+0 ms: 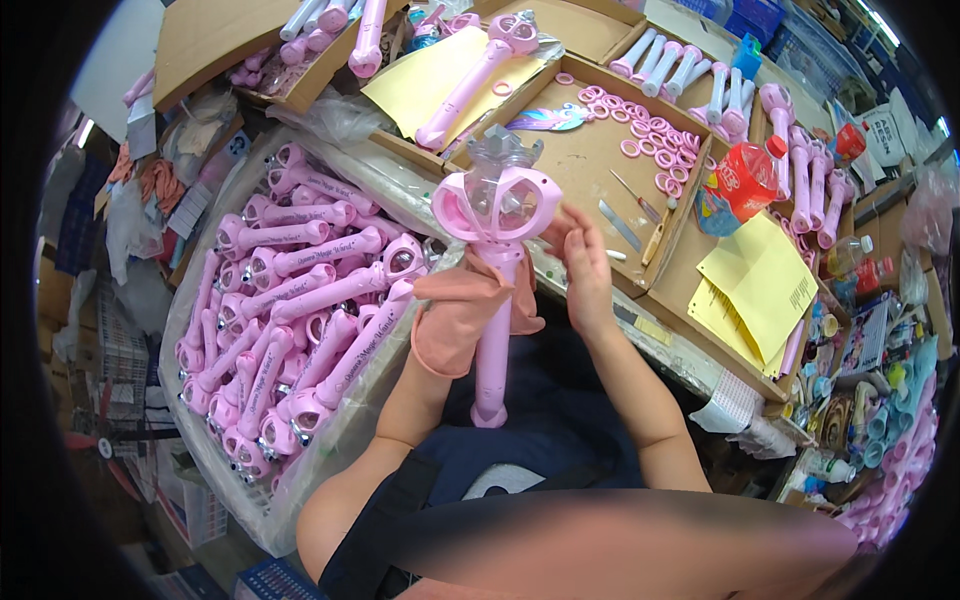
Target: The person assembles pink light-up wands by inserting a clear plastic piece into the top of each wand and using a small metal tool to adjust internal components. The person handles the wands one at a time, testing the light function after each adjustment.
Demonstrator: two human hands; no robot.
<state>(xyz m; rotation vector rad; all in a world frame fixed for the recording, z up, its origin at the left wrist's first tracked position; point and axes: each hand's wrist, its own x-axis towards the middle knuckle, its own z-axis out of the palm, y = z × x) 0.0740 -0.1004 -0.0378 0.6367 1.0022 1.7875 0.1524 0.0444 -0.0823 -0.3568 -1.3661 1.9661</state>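
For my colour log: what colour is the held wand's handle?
Light pink; the wand handle shows best in the head view.

Your gloved left hand [455, 322] is partly hidden behind the pink wand [493, 370]; toward the crate's [248, 515] near corner, overlapping wands [262, 390] conceal those beneath

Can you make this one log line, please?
left hand: holding pink toy wand | right hand: open beside it | plastic-lined crate: more pink wands piled inside
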